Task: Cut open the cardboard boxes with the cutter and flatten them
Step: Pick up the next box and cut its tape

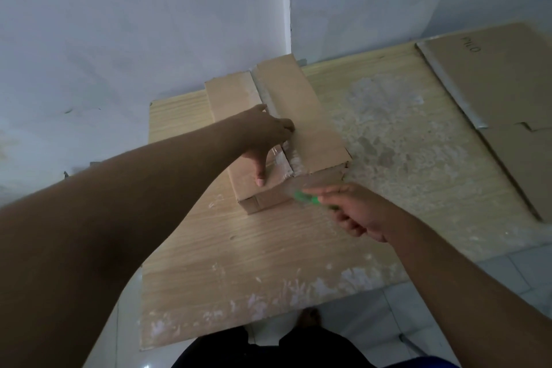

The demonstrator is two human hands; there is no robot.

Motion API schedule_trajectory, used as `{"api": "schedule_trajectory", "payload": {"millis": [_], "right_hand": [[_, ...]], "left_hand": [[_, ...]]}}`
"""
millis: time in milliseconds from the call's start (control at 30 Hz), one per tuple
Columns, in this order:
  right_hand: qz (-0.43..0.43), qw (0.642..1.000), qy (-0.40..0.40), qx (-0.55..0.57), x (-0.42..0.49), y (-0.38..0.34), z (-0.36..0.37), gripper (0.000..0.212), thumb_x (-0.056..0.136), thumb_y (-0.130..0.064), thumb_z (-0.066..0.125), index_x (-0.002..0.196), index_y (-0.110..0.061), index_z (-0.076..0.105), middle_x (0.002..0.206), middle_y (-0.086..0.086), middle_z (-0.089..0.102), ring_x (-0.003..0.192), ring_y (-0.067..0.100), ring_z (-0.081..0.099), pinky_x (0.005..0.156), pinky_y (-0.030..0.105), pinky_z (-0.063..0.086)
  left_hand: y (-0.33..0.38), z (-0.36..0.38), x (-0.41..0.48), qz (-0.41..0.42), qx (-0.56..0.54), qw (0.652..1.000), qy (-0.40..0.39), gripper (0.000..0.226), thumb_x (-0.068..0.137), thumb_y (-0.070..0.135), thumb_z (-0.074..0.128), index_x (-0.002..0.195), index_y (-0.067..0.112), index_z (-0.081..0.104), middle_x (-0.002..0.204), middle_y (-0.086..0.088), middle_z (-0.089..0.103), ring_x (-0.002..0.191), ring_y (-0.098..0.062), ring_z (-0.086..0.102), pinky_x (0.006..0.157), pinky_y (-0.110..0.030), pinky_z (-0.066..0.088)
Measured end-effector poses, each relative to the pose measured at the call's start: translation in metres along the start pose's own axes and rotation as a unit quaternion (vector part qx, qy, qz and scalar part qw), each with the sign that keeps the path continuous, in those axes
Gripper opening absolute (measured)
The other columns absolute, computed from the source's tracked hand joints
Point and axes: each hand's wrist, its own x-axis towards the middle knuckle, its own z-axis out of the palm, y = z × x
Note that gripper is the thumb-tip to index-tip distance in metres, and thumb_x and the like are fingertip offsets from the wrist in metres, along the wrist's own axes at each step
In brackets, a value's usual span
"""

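Note:
A long brown cardboard box [310, 119] lies on the wooden table [268, 254], running from the near centre toward the back wall. Its right top flap stands slightly raised along the taped middle seam. My left hand [265, 137] rests on top of the box, thumb pressed flat on the left flap and fingers at the seam. My right hand [355, 212] grips a green cutter [310, 199], blurred, with its tip at the box's near end.
A large flattened cardboard sheet [513, 98] lies on the right part of the table, with grey tape along its left edge. White walls meet in a corner just behind the box. Tiled floor and my foot [309, 318] show below the table's near edge.

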Motion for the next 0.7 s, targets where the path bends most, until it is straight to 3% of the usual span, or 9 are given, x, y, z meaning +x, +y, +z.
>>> {"api": "schedule_trajectory", "payload": {"millis": [67, 133, 200, 300, 433, 500, 600, 700], "right_hand": [[-0.014, 0.999, 0.007, -0.033, -0.005, 0.015, 0.007, 0.034, 0.104, -0.02, 0.049, 0.122, -0.042, 0.069, 0.055, -0.006, 0.039, 0.046, 0.008, 0.028, 0.043, 0.022, 0.024], [-0.039, 0.995, 0.062, 0.072, -0.011, 0.029, 0.011, 0.037, 0.104, -0.018, 0.048, 0.125, -0.041, 0.067, 0.056, -0.004, 0.033, 0.047, 0.011, 0.023, 0.044, 0.023, 0.021], [-0.07, 0.978, 0.118, 0.157, -0.014, 0.034, 0.011, 0.039, 0.104, -0.016, 0.047, 0.129, -0.04, 0.065, 0.058, -0.001, 0.028, 0.048, 0.012, 0.02, 0.045, 0.022, 0.02], [-0.115, 0.963, 0.172, 0.17, -0.008, 0.02, 0.016, 0.04, 0.104, -0.012, 0.047, 0.132, -0.037, 0.063, 0.056, -0.001, 0.03, 0.045, 0.011, 0.022, 0.042, 0.021, 0.022], [-0.148, 0.964, 0.213, 0.062, 0.017, -0.009, 0.025, 0.042, 0.105, -0.012, 0.044, 0.136, -0.038, 0.057, 0.049, -0.012, 0.044, 0.04, 0.005, 0.027, 0.04, 0.021, 0.025], [-0.133, 0.965, 0.224, -0.027, 0.028, -0.016, 0.026, 0.045, 0.105, -0.016, 0.041, 0.14, -0.043, 0.051, 0.066, -0.009, 0.064, 0.041, 0.002, 0.037, 0.041, 0.02, 0.032], [-0.129, 0.949, 0.245, -0.149, 0.037, -0.016, 0.028, 0.046, 0.104, -0.02, 0.04, 0.146, -0.038, 0.049, 0.114, 0.005, 0.072, 0.073, 0.011, 0.064, 0.062, 0.024, 0.048], [-0.131, 0.927, 0.257, -0.24, 0.039, -0.013, 0.037, 0.047, 0.105, -0.024, 0.037, 0.15, -0.036, 0.042, 0.112, 0.012, 0.071, 0.088, 0.027, 0.067, 0.072, 0.034, 0.052]], "left_hand": [[-0.004, 0.001, -0.001, -0.005, -0.015, 1.0, 0.006, 0.122, 0.045, 0.085, 0.08, 0.144, 0.022, 0.05, 0.159, 0.01, 0.034, 0.134, -0.018, 0.052, 0.123, -0.056, 0.019], [-0.009, 0.005, -0.005, -0.006, -0.033, 0.999, 0.016, 0.121, 0.047, 0.084, 0.081, 0.143, 0.02, 0.048, 0.158, 0.006, 0.034, 0.135, -0.02, 0.051, 0.123, -0.054, 0.02], [-0.01, 0.011, -0.011, -0.007, -0.065, 0.997, 0.037, 0.118, 0.047, 0.079, 0.085, 0.141, 0.018, 0.049, 0.158, 0.002, 0.033, 0.132, -0.025, 0.051, 0.117, -0.048, 0.035], [-0.008, 0.017, -0.024, -0.014, -0.131, 0.988, 0.076, 0.113, 0.049, 0.069, 0.092, 0.14, 0.017, 0.048, 0.157, 0.002, 0.034, 0.133, -0.024, 0.045, 0.105, -0.039, 0.047], [-0.005, 0.026, -0.043, -0.024, -0.164, 0.978, 0.127, 0.106, 0.057, 0.064, 0.091, 0.141, 0.018, 0.046, 0.152, 0.002, 0.038, 0.134, -0.021, 0.04, 0.105, -0.038, 0.047], [-0.002, 0.029, -0.052, -0.032, -0.19, 0.971, 0.145, 0.095, 0.06, 0.06, 0.092, 0.135, 0.019, 0.049, 0.147, 0.001, 0.043, 0.132, -0.02, 0.043, 0.102, -0.035, 0.046], [0.003, 0.04, -0.059, -0.053, -0.208, 0.965, 0.15, 0.09, 0.068, 0.069, 0.082, 0.138, 0.022, 0.048, 0.159, -0.003, 0.035, 0.149, -0.022, 0.031, 0.116, -0.036, 0.037], [0.012, 0.066, -0.052, -0.09, -0.257, 0.951, 0.145, 0.078, 0.083, 0.075, 0.064, 0.144, 0.031, 0.046, 0.169, -0.009, 0.018, 0.159, -0.029, 0.007, 0.126, -0.05, 0.022]]}}
